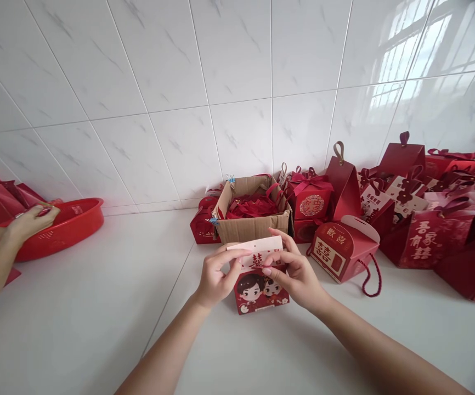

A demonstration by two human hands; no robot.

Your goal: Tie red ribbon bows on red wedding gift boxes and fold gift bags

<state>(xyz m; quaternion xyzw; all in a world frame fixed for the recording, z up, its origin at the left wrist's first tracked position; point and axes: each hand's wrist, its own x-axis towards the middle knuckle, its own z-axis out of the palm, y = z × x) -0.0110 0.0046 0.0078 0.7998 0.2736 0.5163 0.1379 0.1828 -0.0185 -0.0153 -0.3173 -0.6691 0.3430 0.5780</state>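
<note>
A small red gift box (262, 296) with two cartoon figures on its front stands on the white counter before me. Its pale top flap (258, 247) carries red lettering. My left hand (221, 274) pinches the flap's left side between thumb and fingers. At the right side of the same flap, my right hand (293, 269) has its fingers curled round the edge, thumb in front. Just behind the gift box sits an open cardboard box (258, 226) with red ribbons (254, 207) inside.
Many finished-looking red gift boxes (422, 236) crowd the right side; one with a rope handle (344, 249) stands nearest. At left, another person's hand (32, 222) works over a red plastic basket (85, 222). A tiled wall (237, 131) closes off the back.
</note>
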